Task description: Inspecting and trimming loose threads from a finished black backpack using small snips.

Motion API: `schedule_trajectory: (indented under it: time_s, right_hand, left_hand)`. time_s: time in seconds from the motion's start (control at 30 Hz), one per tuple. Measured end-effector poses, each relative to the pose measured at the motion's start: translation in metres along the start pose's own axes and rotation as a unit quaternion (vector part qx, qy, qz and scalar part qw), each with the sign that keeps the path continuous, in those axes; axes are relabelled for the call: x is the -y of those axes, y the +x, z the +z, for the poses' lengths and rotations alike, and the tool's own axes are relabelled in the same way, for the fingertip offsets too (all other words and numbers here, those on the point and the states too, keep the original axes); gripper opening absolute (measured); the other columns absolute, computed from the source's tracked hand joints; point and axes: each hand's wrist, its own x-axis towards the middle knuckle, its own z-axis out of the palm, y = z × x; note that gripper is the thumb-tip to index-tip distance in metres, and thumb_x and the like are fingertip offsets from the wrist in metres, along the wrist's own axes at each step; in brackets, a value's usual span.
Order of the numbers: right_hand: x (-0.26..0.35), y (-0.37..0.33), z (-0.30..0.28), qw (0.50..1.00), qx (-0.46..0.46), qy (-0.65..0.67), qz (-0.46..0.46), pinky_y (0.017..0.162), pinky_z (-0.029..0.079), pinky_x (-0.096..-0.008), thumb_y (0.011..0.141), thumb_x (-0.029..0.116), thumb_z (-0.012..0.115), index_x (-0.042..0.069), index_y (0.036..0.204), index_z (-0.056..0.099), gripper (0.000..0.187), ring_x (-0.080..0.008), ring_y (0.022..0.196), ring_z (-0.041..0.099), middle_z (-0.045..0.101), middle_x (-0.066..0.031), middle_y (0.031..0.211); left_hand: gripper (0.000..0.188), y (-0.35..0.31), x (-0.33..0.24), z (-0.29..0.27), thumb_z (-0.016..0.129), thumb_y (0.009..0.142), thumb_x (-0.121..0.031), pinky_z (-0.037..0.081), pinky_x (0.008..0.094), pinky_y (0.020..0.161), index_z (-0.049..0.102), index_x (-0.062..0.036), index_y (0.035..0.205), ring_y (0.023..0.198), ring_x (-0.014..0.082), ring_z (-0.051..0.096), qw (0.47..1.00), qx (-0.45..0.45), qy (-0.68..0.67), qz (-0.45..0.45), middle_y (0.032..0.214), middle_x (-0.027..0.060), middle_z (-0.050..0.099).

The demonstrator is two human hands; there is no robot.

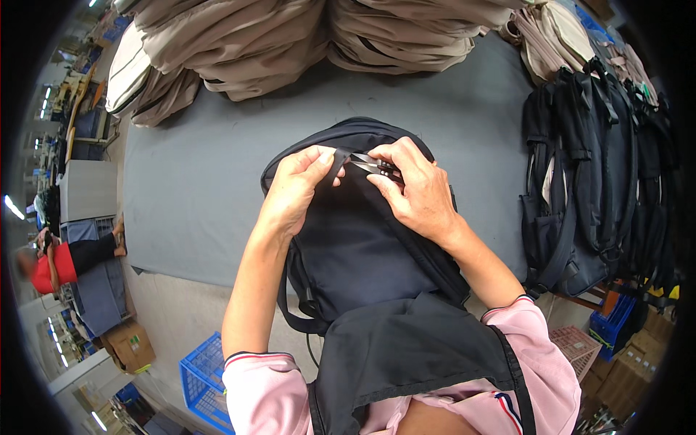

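At twelve o'clock, the left hand point(296, 183) is pinching black strip point(338, 162), the right hand point(422, 190) gripping snips point(368, 167); trimming is seemingly needing steadiness.

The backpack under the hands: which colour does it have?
The backpack is black, with a dark navy tint inside; it shows best in the head view.

The snips point(381, 169) are showing smooth, glossy metal blades point(366, 166). The strap point(338, 164) is looking like matt cloth, and the black backpack point(355, 250) is showing smooth, dull cloth. The beige bags point(243, 47) are showing creased, matt cloth; matt cloth is covering the desk point(192, 196). The apron point(420, 341) is looking like matt cloth, the blue crate point(194, 386) like plastic, and the box point(130, 344) like matt cardboard.
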Motion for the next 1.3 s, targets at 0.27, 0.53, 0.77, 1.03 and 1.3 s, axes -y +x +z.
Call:
schedule_trajectory:
  time_s: [0.27, 0.53, 0.77, 1.03, 1.3]
  right_hand:
    - [-0.003, 0.003, 0.010, 0.995, -0.045, -0.056, -0.074, 0.058, 0.044, -0.0340, 0.074, 0.013, 0.068, 0.009, 0.095, 0.061, 0.023, -0.0233, 0.065, 0.058, 0.056, -0.0037, 0.080]
    - [-0.006, -0.005, 0.013, 0.986, -0.113, -0.078, -0.093, 0.055, 0.041, -0.0313, 0.072, 0.013, 0.071, 0.012, 0.094, 0.063, 0.023, -0.0212, 0.060, 0.055, 0.057, -0.0012, 0.077]
    - [-0.002, 0.001, 0.013, 0.989, -0.073, -0.093, -0.090, 0.055, 0.041, -0.0315, 0.072, 0.014, 0.070, 0.012, 0.093, 0.064, 0.022, -0.0212, 0.060, 0.054, 0.058, -0.0009, 0.078]
    - [-0.008, -0.001, 0.012, 0.994, -0.083, -0.046, -0.061, 0.057, 0.042, -0.0310, 0.072, 0.014, 0.070, 0.011, 0.094, 0.064, 0.023, -0.0216, 0.061, 0.055, 0.057, -0.0016, 0.078]
    - [-0.007, -0.001, 0.016, 0.989, -0.072, -0.097, -0.089, 0.056, 0.041, -0.0309, 0.072, 0.013, 0.071, 0.012, 0.094, 0.064, 0.023, -0.0206, 0.063, 0.056, 0.058, -0.0009, 0.078]
  left_hand:
    - [0.017, -0.004, 0.001, 0.001, 0.054, 0.092, -0.017, 0.042, 0.0235, 0.074, 0.061, -0.0014, 0.090, 0.075, 0.0086, 0.052, 1.000, 0.006, 0.017, 0.008, 0.081, 0.0008, 0.060]
    - [0.017, -0.004, 0.000, 0.001, 0.053, 0.092, -0.016, 0.042, 0.0231, 0.074, 0.061, -0.0015, 0.089, 0.075, 0.0086, 0.053, 1.000, -0.001, 0.020, 0.001, 0.081, 0.0010, 0.060]
    - [0.018, -0.003, 0.001, 0.000, 0.053, 0.093, -0.017, 0.042, 0.0228, 0.075, 0.061, -0.0015, 0.088, 0.075, 0.0083, 0.053, 1.000, 0.001, 0.016, -0.002, 0.081, 0.0008, 0.060]
    - [0.018, -0.001, 0.001, 0.000, 0.053, 0.092, -0.017, 0.041, 0.0227, 0.075, 0.061, -0.0017, 0.087, 0.075, 0.0082, 0.052, 1.000, 0.000, 0.022, 0.005, 0.080, 0.0005, 0.060]
    - [0.017, -0.002, 0.000, -0.001, 0.052, 0.092, -0.016, 0.041, 0.0226, 0.074, 0.061, -0.0017, 0.088, 0.075, 0.0083, 0.052, 1.000, -0.004, 0.023, -0.001, 0.080, 0.0008, 0.060]
